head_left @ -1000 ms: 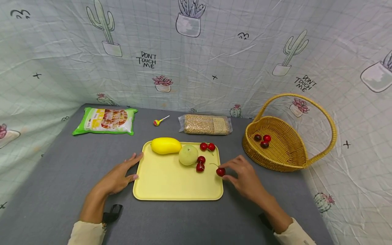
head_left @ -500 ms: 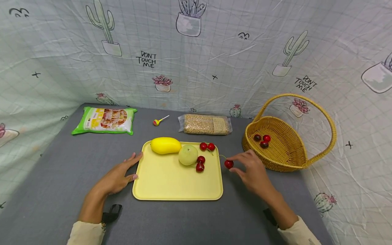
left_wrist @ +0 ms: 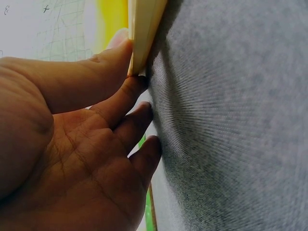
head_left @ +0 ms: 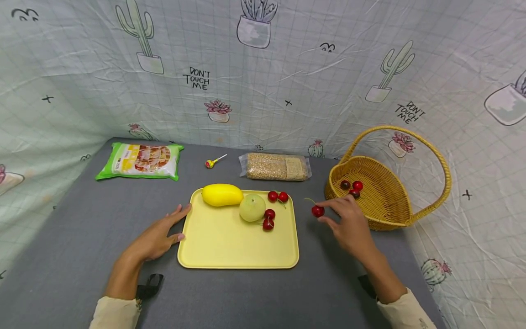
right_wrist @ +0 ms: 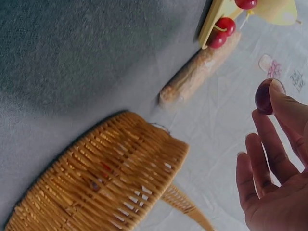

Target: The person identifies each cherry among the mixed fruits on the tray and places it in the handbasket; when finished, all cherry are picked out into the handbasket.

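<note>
The right hand (head_left: 349,221) is pinching a cherry (head_left: 317,211) between thumb and fingertips, holding it above the grey desk (head_left: 82,237) in the gap between the right edge of the yellow tray (head_left: 230,246) and the near left rim of the wicker basket (head_left: 386,214); the wrist view is showing the same cherry (right_wrist: 263,96) at the fingertips with the basket (right_wrist: 110,183) below it. The left hand (head_left: 158,237) is lying flat with its fingers relaxed, resting on the desk and touching the tray's left edge, the thumb on the rim (left_wrist: 142,33). Three cherries (head_left: 352,187) are already lying in the basket. Four cherries (head_left: 273,209) are still sitting near the tray's far right corner, beside a pale green round fruit (head_left: 252,208) and a yellow mango (head_left: 222,195). So the moving of cherries looks roughly half done, with the held one not yet in. Along the desk's far edge are lying a green snack bag (head_left: 140,161), a lollipop (head_left: 213,162) and a clear packet of grain bars (head_left: 276,167).
</note>
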`<state>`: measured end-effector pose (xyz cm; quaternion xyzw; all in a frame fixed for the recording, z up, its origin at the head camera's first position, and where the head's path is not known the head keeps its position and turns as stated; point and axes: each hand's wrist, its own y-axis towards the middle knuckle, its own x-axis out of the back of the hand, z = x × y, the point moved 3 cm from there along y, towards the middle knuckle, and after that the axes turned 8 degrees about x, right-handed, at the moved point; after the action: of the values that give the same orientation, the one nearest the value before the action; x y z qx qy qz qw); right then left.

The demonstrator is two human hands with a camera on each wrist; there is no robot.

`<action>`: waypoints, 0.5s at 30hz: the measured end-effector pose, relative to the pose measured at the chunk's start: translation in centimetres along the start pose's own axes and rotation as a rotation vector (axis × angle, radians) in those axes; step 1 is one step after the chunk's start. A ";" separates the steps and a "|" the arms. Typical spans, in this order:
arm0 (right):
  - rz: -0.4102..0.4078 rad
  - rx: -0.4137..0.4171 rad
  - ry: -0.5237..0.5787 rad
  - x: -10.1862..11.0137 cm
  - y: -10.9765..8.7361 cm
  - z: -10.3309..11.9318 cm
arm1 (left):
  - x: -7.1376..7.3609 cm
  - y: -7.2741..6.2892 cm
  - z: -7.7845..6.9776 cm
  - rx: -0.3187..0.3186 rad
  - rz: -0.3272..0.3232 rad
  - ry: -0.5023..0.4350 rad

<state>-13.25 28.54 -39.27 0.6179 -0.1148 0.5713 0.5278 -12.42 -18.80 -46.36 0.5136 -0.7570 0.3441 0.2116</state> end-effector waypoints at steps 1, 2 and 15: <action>-0.008 -0.004 -0.003 0.1 0.0 -0.1 | 0.0 0.0 0.0 -0.002 0.000 0.000; -0.015 -0.009 -0.006 0.1 -0.1 -0.3 | 0.0 0.0 0.0 -0.004 0.000 0.001; -0.088 -0.083 -0.008 1.3 -0.3 -2.2 | 0.1 0.0 0.0 -0.009 0.001 -0.001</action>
<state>-13.91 30.96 -38.79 0.6020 -0.1133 0.5400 0.5772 -12.42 -18.89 -46.33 0.5123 -0.7590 0.3406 0.2133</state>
